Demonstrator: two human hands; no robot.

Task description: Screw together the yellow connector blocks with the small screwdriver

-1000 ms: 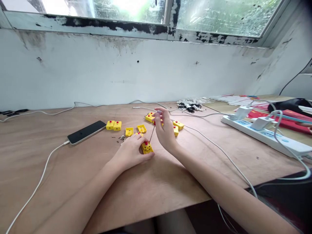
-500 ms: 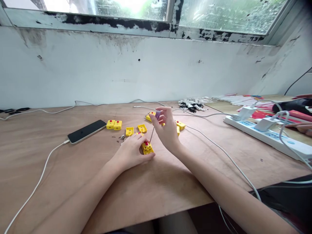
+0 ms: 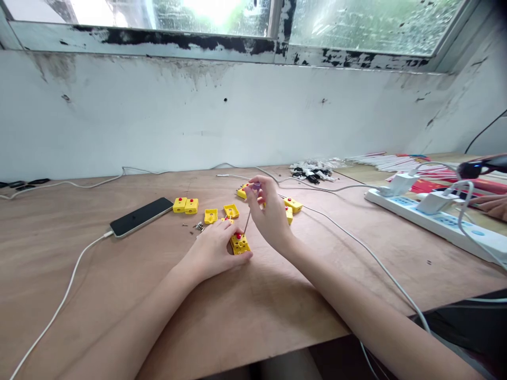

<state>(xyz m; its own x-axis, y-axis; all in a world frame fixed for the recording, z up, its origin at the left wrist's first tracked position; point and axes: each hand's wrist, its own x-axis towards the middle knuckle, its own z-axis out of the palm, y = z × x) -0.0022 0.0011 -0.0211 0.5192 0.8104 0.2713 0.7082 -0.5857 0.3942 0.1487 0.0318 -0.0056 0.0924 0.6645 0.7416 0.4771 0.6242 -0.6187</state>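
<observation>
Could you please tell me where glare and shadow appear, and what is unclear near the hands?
Head view: bright glare washes out part of the window; head view: soft shadow darkens the table beside the right forearm; head view: small metal parts beside the left hand lack clear detail.

Your left hand (image 3: 212, 247) low, back upward, thumb (image 3: 241, 258) stretched rightward, fingers (image 3: 225, 227) bent ahead of it. Your right hand (image 3: 272, 216) raised just beyond and right of left, thumb and fingers curled together in pinch. Hands near, not touching. Your left forearm (image 3: 154, 306) and right forearm (image 3: 348, 295) slant inward toward hands.
</observation>
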